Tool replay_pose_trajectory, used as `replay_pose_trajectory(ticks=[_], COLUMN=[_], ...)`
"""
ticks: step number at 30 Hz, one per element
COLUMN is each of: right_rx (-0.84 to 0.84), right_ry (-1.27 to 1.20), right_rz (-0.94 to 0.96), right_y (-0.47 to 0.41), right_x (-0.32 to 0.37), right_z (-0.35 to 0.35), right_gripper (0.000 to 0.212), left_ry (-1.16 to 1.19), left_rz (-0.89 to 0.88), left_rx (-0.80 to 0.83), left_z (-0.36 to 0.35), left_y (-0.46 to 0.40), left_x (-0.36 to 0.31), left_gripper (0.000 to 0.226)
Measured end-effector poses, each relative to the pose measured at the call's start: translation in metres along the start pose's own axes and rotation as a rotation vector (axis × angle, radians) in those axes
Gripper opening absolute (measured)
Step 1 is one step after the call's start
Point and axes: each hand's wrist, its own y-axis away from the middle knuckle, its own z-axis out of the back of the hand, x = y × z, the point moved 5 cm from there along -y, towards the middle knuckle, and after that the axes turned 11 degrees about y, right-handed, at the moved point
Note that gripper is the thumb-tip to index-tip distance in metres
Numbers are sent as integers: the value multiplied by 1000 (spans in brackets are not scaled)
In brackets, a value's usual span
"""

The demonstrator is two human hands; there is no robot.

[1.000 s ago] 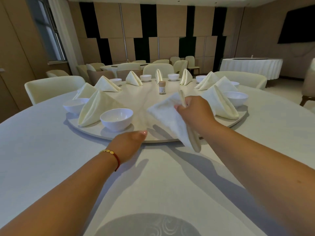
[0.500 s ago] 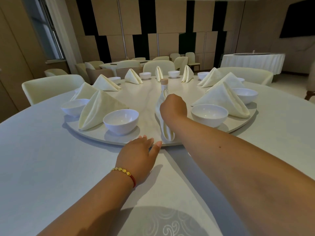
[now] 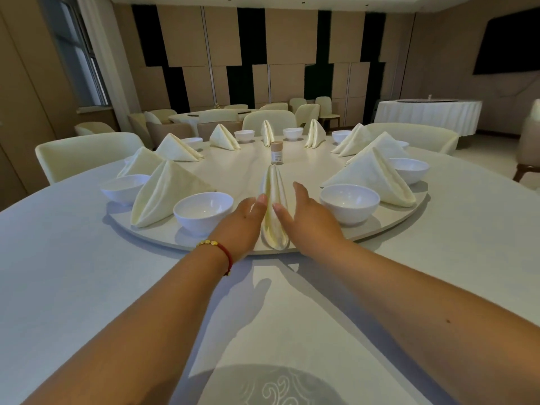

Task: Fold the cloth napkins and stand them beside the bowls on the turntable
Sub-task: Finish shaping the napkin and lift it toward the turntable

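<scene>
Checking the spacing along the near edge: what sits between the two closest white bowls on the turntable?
In the head view, the folded napkin stands between them, flanked by the left hand and right hand.

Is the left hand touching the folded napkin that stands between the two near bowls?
Touching. The head view shows the left hand with its fingertips against the left side of the folded napkin, no gap visible.

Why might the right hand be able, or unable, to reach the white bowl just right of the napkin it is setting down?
Probably able: the right hand lies open beside the napkin, the bowl stands close, nothing between them.
</scene>
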Motion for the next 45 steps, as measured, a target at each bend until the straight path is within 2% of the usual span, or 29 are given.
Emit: replay_pose_trajectory(ticks=[2,4,9,15,19,23,28,32,37,41,45], right_rx=[-25,-29,-30,-35,-23,-13,-18,-7,20,34,31], right_ry=[-80,-124,6,77,97,126,100,99,105,106,100], right_rz=[76,158,191,127,104,127,154,173,174,203,202], right_y=[14,22,18,12,17,20,22,22,24,25,25], right_x=[-4,-4,-4,-14,-19,-16,-12,-11,-9,-8,-8], right_z=[-3,-10,-24,-24,-20,-18,-15,-17,-16,-17,-16], right_gripper=[63,57,49,62,68,72,90,79,68,58,60], left_ry=[199,277,120,-35,-58,-66,-39,-38,-19,-28,-48], left_rz=[17,31,-98,-122,-106,-132,-137,-120,-106,-80,-47], left_rx=[14,1,-104,-99,-123,-127,-127,-136,-157,-154,-154], left_z=[-12,-21,-25,-26,-24,-24,-24,-25,-23,-24,-24], left_y=[-6,-13,5,4,4,5,8,6,7,7,4], left_x=[5,16,4,9,12,11,10,11,12,12,17], left_gripper=[80,87,54,59,65,61,57,65,57,63,72])
